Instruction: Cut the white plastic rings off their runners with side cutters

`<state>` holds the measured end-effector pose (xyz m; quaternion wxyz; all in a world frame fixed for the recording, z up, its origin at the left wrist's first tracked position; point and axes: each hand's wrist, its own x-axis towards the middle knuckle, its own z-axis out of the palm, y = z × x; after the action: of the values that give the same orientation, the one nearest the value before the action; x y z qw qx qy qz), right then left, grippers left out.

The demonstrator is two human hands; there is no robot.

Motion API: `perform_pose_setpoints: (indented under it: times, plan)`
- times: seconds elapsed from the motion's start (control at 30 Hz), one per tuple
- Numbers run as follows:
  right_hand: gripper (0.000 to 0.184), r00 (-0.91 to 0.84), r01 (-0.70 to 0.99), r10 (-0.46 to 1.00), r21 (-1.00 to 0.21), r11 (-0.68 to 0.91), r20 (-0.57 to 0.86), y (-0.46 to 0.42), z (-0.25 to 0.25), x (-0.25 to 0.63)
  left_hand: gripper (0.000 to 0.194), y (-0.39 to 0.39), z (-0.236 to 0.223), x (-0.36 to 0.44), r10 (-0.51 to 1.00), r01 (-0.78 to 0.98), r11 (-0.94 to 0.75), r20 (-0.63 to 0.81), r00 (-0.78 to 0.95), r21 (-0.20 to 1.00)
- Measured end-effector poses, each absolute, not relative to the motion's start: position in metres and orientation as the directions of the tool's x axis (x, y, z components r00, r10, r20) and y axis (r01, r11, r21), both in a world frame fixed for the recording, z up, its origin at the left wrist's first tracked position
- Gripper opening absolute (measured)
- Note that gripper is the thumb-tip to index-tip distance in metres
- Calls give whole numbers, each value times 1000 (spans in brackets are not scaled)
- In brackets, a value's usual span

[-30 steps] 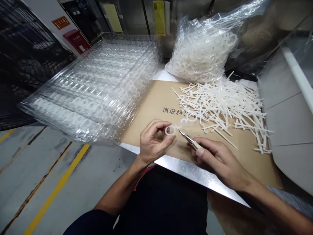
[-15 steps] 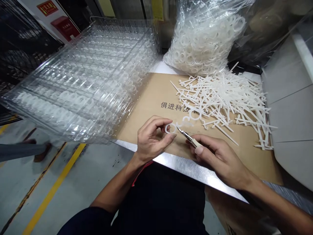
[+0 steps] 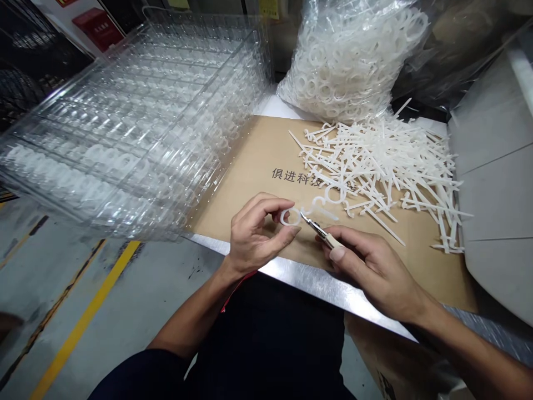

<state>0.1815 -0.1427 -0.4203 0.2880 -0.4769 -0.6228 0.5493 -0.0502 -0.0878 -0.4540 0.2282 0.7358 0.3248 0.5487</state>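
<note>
Between the thumb and index finger of my left hand (image 3: 259, 230) is a white plastic ring (image 3: 290, 216), held upright above the brown cardboard (image 3: 245, 178). My right hand (image 3: 370, 269) grips a pair of nippers (image 3: 327, 236) with a pale handle; part of the tool is hidden in the palm. The metal jaws meet the ring's right edge, or come very close; I cannot tell whether they touch. Just past the jaws, a curved white plastic sprue (image 3: 320, 204) and a thin strip (image 3: 327, 212) show over the cardboard.
Right of centre lies a heap of white plastic sprues (image 3: 383, 166). Behind it stands a clear bag of white rings (image 3: 341, 72). Stacked clear trays (image 3: 166, 128) holding white parts overhang the table's left edge. A grey bin wall (image 3: 495, 183) borders the right side.
The thin strip near the jaws was blurred and now shows sharply, slightly farther right. Both hands keep nearly the same pose. The person's leg at far left has mostly gone from view.
</note>
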Motion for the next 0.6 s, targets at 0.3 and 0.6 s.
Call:
perform_pose_setpoints:
  times: [0.3,0.6]
  plan:
    - [28,-364,268,916,-961,-68,-167,-143,-420,182,42,-89,-459,-51,774,235,-633,606,182,738]
    - [28,-364,266,912,-960,-91,-187,-143,-420,182,28,-90,-453,-49,744,264,-665,648,160,699]
